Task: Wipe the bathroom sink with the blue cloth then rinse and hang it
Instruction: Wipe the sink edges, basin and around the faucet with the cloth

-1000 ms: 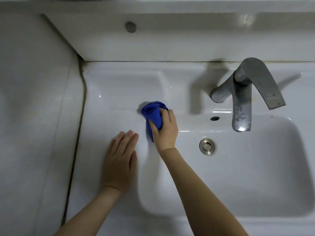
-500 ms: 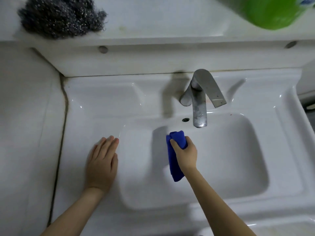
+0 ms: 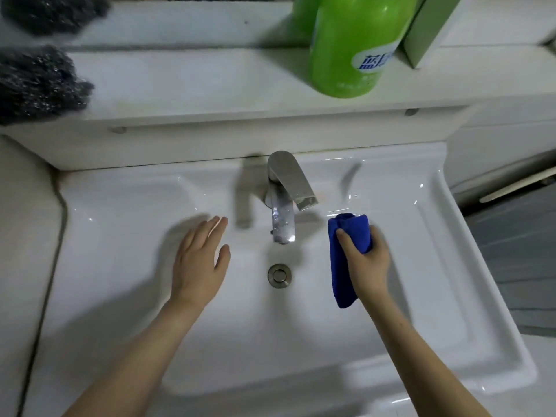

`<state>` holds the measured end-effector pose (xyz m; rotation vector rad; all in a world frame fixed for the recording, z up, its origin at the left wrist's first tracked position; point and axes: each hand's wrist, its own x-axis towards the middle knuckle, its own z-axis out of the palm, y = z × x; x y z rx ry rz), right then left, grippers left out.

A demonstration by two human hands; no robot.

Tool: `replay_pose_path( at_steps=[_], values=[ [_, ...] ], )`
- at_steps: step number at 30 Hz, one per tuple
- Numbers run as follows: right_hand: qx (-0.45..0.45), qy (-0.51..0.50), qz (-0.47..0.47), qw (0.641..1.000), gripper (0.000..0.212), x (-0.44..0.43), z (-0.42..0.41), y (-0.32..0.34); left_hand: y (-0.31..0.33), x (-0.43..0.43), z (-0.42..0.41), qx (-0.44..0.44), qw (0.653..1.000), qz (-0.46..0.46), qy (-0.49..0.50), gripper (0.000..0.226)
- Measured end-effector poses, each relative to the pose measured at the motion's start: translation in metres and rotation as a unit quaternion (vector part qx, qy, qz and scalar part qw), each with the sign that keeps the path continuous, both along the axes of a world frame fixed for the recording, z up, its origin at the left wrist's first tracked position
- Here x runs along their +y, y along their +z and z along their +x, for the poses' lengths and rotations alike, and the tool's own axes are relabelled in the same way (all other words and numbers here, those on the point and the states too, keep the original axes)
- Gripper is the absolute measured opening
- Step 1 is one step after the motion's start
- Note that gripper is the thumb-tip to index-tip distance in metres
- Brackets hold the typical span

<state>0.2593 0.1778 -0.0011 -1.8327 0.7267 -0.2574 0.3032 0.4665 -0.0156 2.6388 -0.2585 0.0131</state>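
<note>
My right hand (image 3: 365, 261) grips the bunched blue cloth (image 3: 346, 257) at the right side of the white sink's (image 3: 451, 266) basin, right of the metal faucet (image 3: 284, 194). One end of the cloth hangs down past my wrist. My left hand (image 3: 200, 260) is over the left part of the basin with fingers straight and slightly spread, holding nothing. The round metal drain (image 3: 279, 275) lies between my two hands, below the spout.
A white shelf (image 3: 195, 82) runs behind the sink. On it stand a green bottle (image 3: 352, 46) and a green box (image 3: 427, 28) at the right, and a dark steel-wool scourer (image 3: 39, 82) at the left. A tiled wall (image 3: 21, 236) borders the sink's left side.
My right hand has carried the cloth from the basin's left edge, past the faucet, to the right side. My left hand has moved from the left rim over the basin. The view has tilted up.
</note>
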Motion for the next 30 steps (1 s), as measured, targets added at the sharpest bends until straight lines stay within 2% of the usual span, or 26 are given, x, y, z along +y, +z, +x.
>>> replay_pose_path(
  at_steps=[5,8,10,12,13,16,19,21,24,26,29,30],
  values=[
    [0.003,-0.062,-0.087,0.994,0.013,-0.057,0.022,-0.015,-0.027,-0.038,0.035,0.002,0.998,0.046,-0.032,0.062],
    [0.038,-0.093,-0.161,0.982,0.020,-0.084,0.054,-0.030,-0.050,-0.041,0.049,-0.003,0.996,0.088,-0.021,0.063],
    [0.082,-0.093,-0.211,0.970,0.026,-0.085,0.077,-0.042,-0.062,-0.041,0.051,-0.017,0.993,0.112,-0.016,0.061],
    [0.084,-0.095,-0.214,0.969,0.030,-0.066,0.090,-0.052,-0.070,-0.042,0.050,-0.036,0.992,0.120,-0.013,0.058],
    [0.072,-0.076,-0.221,0.970,0.030,-0.050,0.093,-0.057,-0.071,-0.043,0.050,-0.042,0.992,0.120,-0.012,0.058],
    [0.058,0.067,-0.294,0.952,0.028,-0.002,0.112,-0.065,-0.069,-0.043,0.051,-0.042,0.993,0.113,-0.004,0.058],
    [0.083,0.110,-0.296,0.945,0.025,0.010,0.140,-0.054,-0.065,-0.045,0.052,-0.041,0.993,0.112,-0.007,0.058],
    [0.049,0.170,-0.283,0.943,0.025,0.005,0.138,-0.050,-0.062,-0.048,0.051,-0.036,0.993,0.110,-0.003,0.059],
    [-0.020,0.313,-0.302,0.900,0.032,-0.010,0.115,-0.051,-0.057,-0.049,0.050,-0.027,0.994,0.109,0.000,0.061],
    [-0.001,0.281,-0.320,0.905,0.034,-0.030,0.109,-0.053,-0.055,-0.048,0.051,-0.019,0.994,0.106,-0.008,0.062],
    [0.051,0.123,-0.298,0.945,0.032,-0.043,0.112,-0.056,-0.054,-0.048,0.051,-0.012,0.995,0.100,-0.001,0.062],
    [0.052,0.103,-0.287,0.951,0.032,-0.036,0.116,-0.057,-0.054,-0.049,0.051,-0.012,0.995,0.098,0.003,0.062]
  ],
)
